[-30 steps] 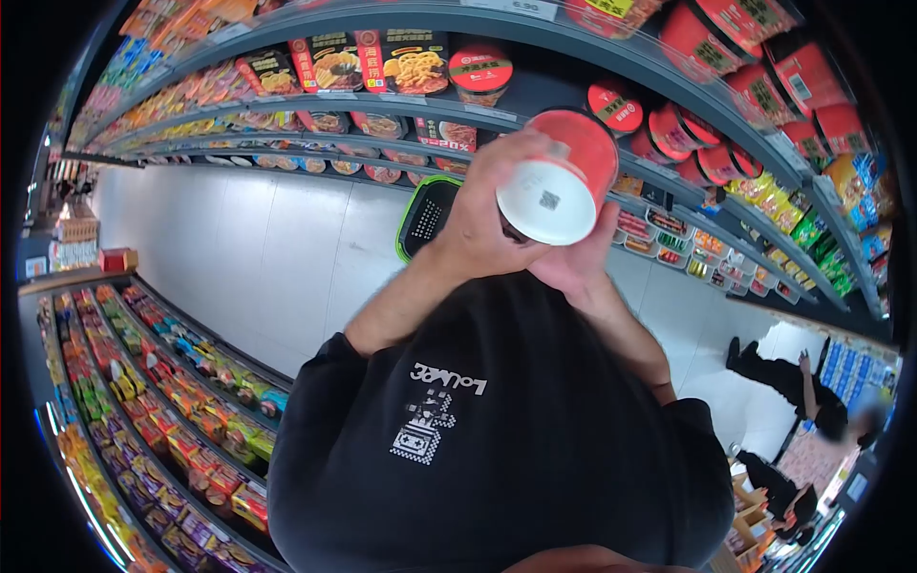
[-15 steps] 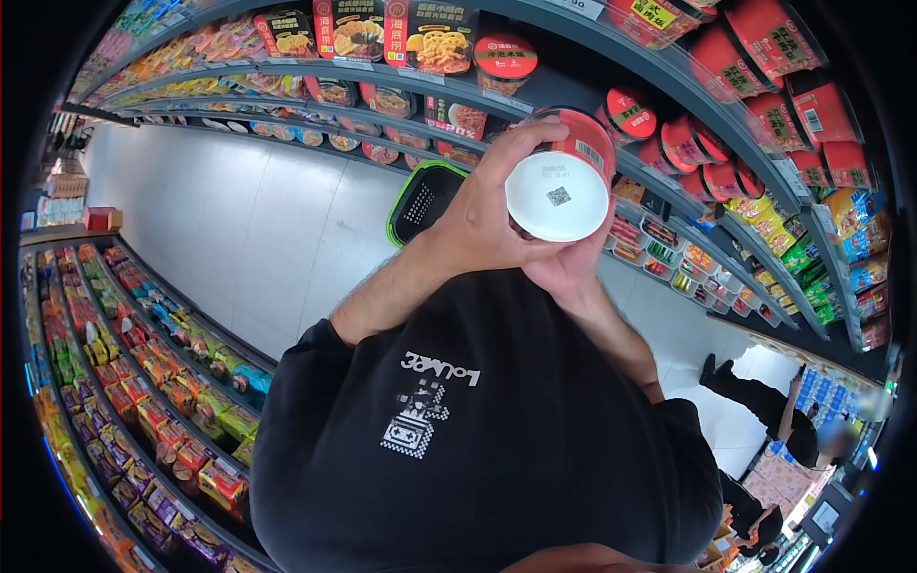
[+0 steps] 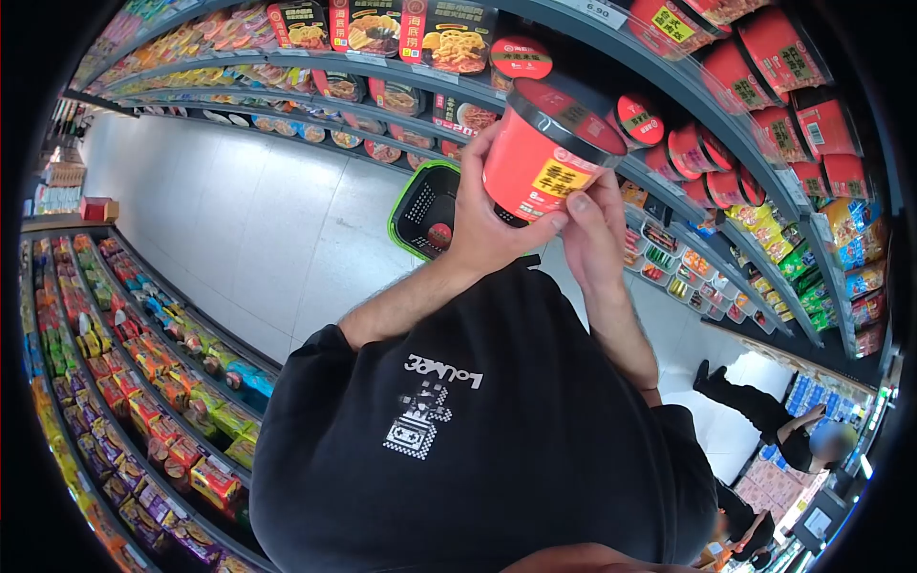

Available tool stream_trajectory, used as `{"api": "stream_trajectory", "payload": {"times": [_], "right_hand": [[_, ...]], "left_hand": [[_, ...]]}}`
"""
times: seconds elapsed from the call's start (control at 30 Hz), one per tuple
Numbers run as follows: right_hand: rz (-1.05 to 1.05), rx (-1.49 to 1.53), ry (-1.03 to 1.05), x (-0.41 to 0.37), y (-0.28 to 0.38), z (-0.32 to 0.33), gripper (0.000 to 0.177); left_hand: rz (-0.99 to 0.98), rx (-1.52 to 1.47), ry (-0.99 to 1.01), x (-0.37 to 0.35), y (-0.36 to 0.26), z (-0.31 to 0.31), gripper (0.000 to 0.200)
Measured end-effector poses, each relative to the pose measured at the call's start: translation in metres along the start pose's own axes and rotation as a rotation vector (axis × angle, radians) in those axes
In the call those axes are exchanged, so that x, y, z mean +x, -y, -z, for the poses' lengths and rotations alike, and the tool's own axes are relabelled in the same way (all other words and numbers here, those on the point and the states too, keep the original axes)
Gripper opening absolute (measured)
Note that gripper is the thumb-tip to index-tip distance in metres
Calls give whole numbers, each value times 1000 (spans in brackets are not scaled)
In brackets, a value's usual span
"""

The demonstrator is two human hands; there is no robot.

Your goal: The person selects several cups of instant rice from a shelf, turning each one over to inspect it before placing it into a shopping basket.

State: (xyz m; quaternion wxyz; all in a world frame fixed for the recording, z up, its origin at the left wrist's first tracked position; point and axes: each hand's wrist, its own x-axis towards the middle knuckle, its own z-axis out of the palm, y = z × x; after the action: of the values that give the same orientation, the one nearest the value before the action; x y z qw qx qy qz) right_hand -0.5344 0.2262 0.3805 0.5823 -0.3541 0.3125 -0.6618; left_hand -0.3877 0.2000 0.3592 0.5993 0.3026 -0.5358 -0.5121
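Note:
A red tub [image 3: 540, 162] with a black rim, a dark lid and a yellow label hangs in the air before my chest, its printed side facing me. My left hand [image 3: 492, 205] wraps round its left side and bottom, with the thumb near the lower edge. On the right, my right hand [image 3: 594, 220] holds the tub's lower right side with its fingers and thumb. Behind the tub, similar red tubs [image 3: 634, 119] stand on the shelf.
A black basket [image 3: 411, 212] with a green rim sits on the floor, a small red round item inside. Shelves of boxed food [image 3: 457, 38] curve across the top. Snack shelves [image 3: 143, 411] run along the left. Two people are at the lower right.
The tub has turned from showing its white bottom to showing its labelled side and lid. Both hands have shifted their hold on it. More of the basket's inside shows.

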Motion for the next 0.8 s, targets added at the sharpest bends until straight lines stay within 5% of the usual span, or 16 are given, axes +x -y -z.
{"api": "stream_trajectory", "payload": {"times": [0.33, 0.53, 0.67, 0.8], "right_hand": [[-212, -351, 34, 27, -4, -10, 74], [263, -627, -125, 106, -59, 46, 81], [388, -864, -188, 183, -80, 86, 94], [345, -1037, -125, 231, -90, 97, 82]], "left_hand": [[70, 70, 13, -6, 19, 33, 109], [183, 378, -39, -29, 49, 67, 117], [314, 377, -26, -57, 67, 103, 111], [520, 365, -108, -89, 86, 133, 104]]}}
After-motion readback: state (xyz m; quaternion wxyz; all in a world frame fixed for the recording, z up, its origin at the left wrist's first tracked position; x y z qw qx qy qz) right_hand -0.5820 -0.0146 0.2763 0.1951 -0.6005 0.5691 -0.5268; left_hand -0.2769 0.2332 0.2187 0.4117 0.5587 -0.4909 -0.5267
